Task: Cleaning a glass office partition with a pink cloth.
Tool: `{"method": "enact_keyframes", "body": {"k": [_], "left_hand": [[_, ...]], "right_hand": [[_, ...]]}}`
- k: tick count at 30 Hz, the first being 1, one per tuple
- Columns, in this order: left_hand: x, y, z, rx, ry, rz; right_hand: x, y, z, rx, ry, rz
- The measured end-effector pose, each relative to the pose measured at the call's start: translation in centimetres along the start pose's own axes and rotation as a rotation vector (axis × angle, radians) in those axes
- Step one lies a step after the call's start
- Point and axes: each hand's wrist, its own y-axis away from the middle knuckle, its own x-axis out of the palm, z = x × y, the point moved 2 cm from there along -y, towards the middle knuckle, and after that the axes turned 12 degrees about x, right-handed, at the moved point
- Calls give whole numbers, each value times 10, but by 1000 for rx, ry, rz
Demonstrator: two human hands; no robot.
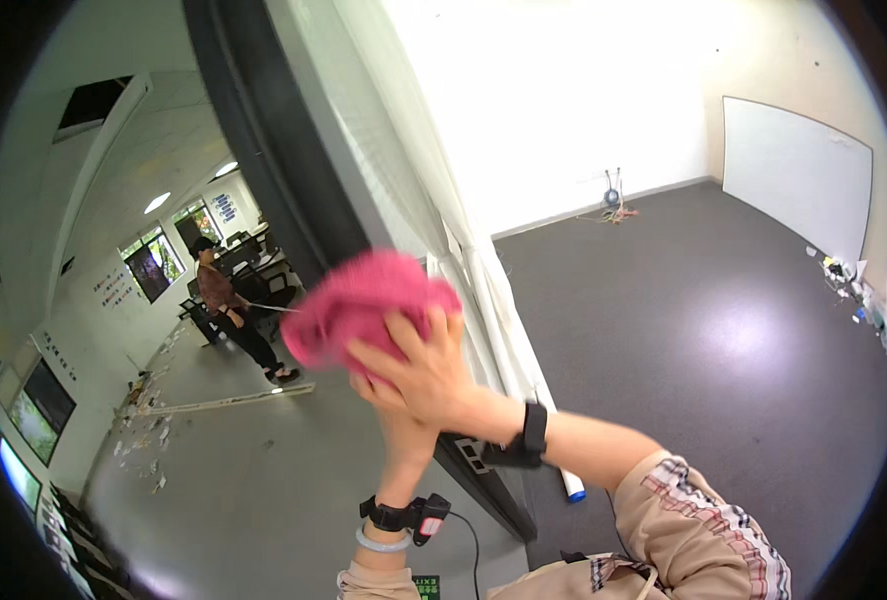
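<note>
A bunched pink cloth, blurred at its edges, is held up in front of the black frame of a partition. My right hand grips the cloth from the near side, fingers spread across its folds. Just below, my left hand is raised to the same cloth; its fingers are largely hidden behind the right hand and the fabric. Each wrist wears a black strap with a small device, and a pale bangle circles the left forearm.
White curtains hang along the partition, beside a white pole with a blue end. Left, a person holds a thin stick near desks. Scattered litter lies on the floor. Right, a whiteboard leans by debris.
</note>
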Motion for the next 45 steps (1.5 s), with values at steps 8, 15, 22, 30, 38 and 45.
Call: {"method": "enact_keyframes", "body": {"k": [8,15,22,30,38,45], "left_hand": [[-4,9,-1,-28,-120,-20],[3,-1,-29,-189,-47,-107],[10,-4,-35,-188,-165,-156],[4,4,-37,-161,-206,-219],[-1,17,-34,-268,-249,-223],[2,33,-37,-239,-353,-272]], "right_hand": [[0,15,-30,312,-495,171],[15,-56,-54,368,-861,270],[103,148,-160,1012,-728,488],[91,115,-129,1044,-673,473],[62,-230,-80,-21,-740,4],[274,-101,-313,665,-898,153]]}}
